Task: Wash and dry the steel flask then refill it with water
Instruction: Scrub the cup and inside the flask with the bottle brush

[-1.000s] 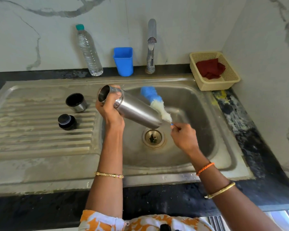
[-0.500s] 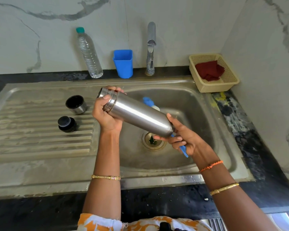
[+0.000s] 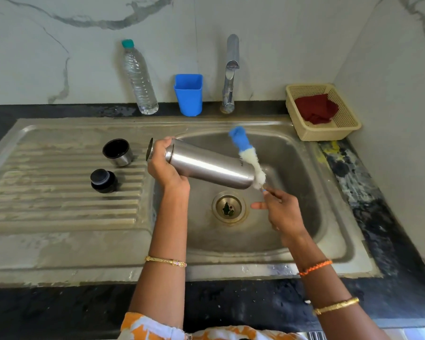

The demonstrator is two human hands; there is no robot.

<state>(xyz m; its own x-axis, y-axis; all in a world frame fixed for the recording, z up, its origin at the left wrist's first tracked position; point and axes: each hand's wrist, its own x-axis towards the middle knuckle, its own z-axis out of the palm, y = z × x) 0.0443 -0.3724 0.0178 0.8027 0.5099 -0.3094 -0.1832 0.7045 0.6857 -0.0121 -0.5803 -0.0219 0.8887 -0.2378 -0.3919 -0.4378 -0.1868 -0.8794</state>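
Note:
My left hand [image 3: 166,165] grips the neck of the steel flask [image 3: 211,166], which lies almost level over the sink basin [image 3: 297,158] with its open mouth pointing left. A bottle brush [image 3: 249,158] with a blue tip and white bristles stands against the flask's base end. My right hand [image 3: 281,212] holds the brush by its handle, just below the flask's base. The flask's steel cup lid [image 3: 118,152] and black stopper [image 3: 103,180] sit on the draining board [image 3: 59,204] to the left.
A tap [image 3: 230,74] rises behind the basin, with no water running. A blue plastic cup [image 3: 189,94] and a clear water bottle [image 3: 138,78] stand at the back. A cream basket [image 3: 344,123] holding a red cloth [image 3: 315,109] sits at the back right. The drain [image 3: 229,207] lies below the flask.
The brush went out of sight behind the flask, then came back up against its base end. My right hand moved from supporting the flask's base back to the brush handle.

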